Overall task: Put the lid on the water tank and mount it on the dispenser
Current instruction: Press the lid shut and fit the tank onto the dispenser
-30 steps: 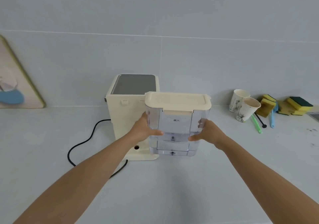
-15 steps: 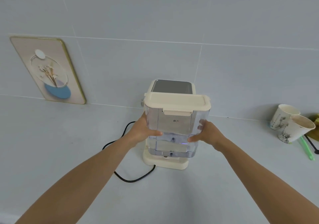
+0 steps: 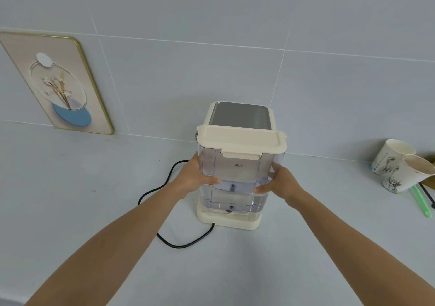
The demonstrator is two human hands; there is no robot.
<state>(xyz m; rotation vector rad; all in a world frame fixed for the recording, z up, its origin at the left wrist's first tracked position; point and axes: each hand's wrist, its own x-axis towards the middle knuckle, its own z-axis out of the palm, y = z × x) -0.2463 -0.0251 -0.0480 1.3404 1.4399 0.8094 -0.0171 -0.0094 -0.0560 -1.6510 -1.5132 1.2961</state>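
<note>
Gripping the lidded water tank (image 3: 237, 176) between them, left hand (image 3: 195, 178) and right hand (image 3: 281, 184), above dispenser (image 3: 229, 221) base

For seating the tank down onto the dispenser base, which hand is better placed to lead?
Neither clearly: left hand and right hand grip opposite sides of the water tank at similar height, over the dispenser base. The lid is on. Probably both press together.
</note>
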